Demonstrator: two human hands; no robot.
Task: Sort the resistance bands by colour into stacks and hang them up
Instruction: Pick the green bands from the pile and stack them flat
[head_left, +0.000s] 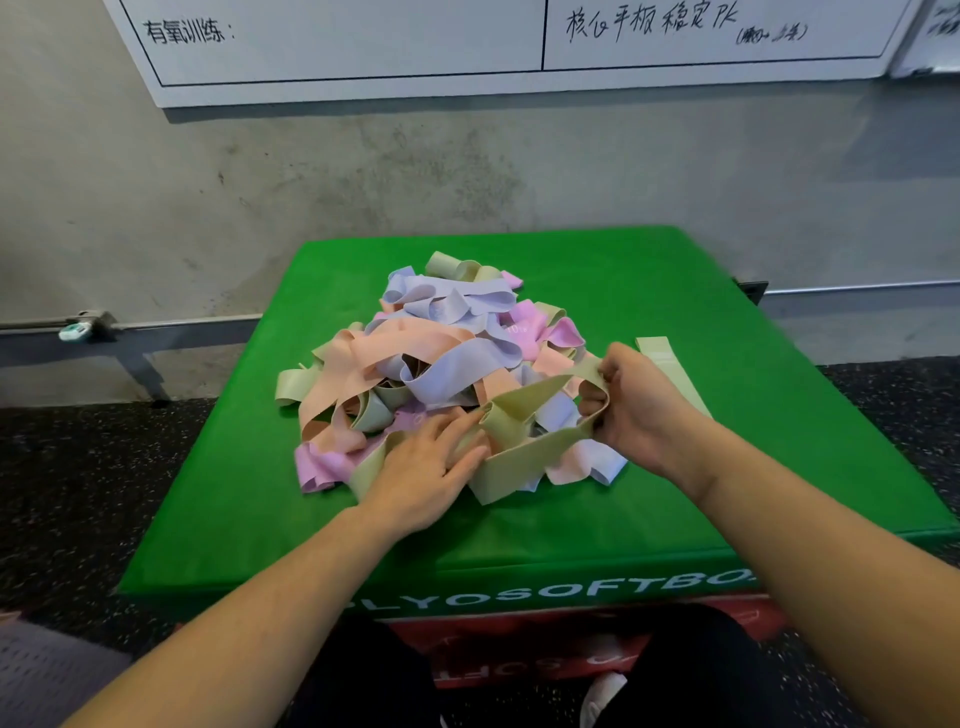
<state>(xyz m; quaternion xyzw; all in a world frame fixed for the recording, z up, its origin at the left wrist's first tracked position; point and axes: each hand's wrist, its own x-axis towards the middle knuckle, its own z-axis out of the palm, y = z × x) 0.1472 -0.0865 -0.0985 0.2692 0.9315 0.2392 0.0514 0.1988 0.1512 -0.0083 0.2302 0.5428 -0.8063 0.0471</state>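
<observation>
Mixed pile of resistance bands (431, 364) sits mid-top of the green soft box (675, 291), heaped and tangled: peach, lilac, pink and pale green loops all crossing each other. One flat green band (660, 353) lies apart, just right of the pile, partly behind the person's right wrist.

Right hand (636, 410), at the pile's near right edge, is curled round a pale green band (524, 452), fingers hooked through the loop and closed on it. Left hand (431, 467) lies on the near side of the pile, fingers mostly straight, pressing down on the bands; fingertips touch the same green loop where it folds. It grips nothing that I can see.

Handling guess: bands look thin, light, floppy and stretchy. They fold and curl under their own weight, so no stiffness to rely on. The surface looks matte and rubbery, so they likely cling to each other and drag neighbours along when one is pulled. Best hold is probably a finger hooked through the loop, or a pinch across the flat width, with the other hand holding the heap down. The risk is a stretch and snap-back, or lilac and peach loops riding along with it. Not fragile.

Sorting looks barely begun; no hanging rack in view.
</observation>
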